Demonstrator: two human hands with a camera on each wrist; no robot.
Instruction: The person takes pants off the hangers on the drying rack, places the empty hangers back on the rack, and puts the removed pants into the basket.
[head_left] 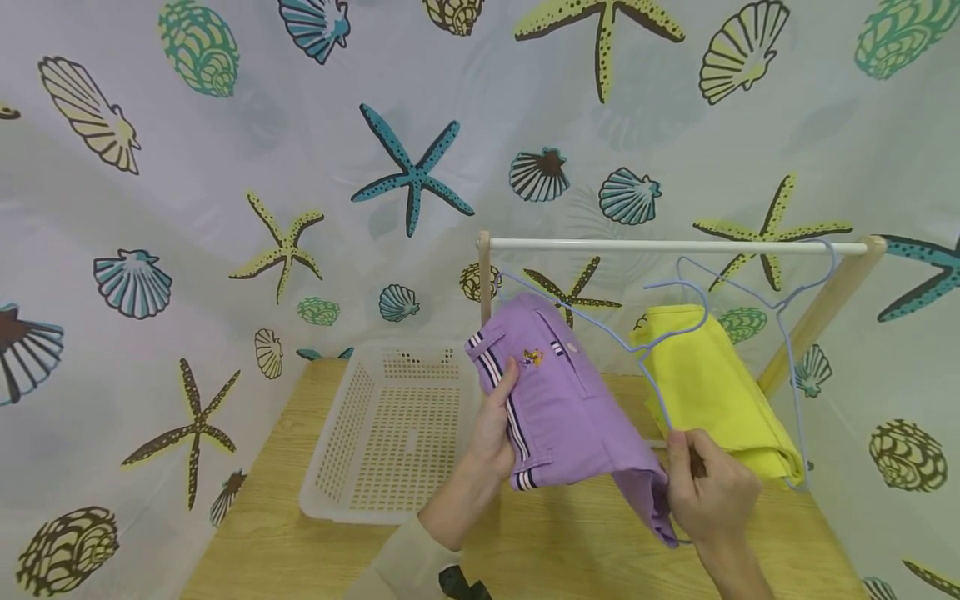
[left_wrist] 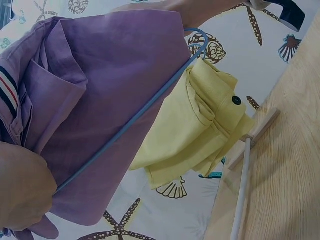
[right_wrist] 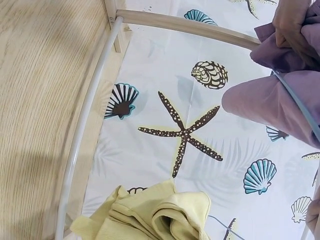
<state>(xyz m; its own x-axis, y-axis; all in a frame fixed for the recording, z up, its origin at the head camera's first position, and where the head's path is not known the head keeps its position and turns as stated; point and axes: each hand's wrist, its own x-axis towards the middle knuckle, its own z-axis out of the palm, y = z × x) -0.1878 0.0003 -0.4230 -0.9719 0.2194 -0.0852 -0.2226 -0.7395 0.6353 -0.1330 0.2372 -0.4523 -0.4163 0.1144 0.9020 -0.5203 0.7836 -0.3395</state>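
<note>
My left hand [head_left: 495, 425] grips the striped waistband of folded purple pants [head_left: 555, 400], thumb on the front beside a small embroidered patch. A blue hanger [head_left: 645, 342] stands behind and beside the pants, its hook pointing up. My right hand [head_left: 712, 483] pinches the hanger's side arm between thumb and finger, close to the pants' hanging end. In the left wrist view, the hanger's straight bar crosses over the purple cloth [left_wrist: 120, 90]. The hidden fingers of my left hand lie behind the waistband.
Behind my right hand, folded yellow pants [head_left: 705, 375] hang from another blue hanger on a rack with a white rail [head_left: 675, 246]. A white perforated basket [head_left: 322, 467] stands at left on the wooden table [head_left: 247, 533]. Shell-patterned cloth [head_left: 420, 75] surrounds the table.
</note>
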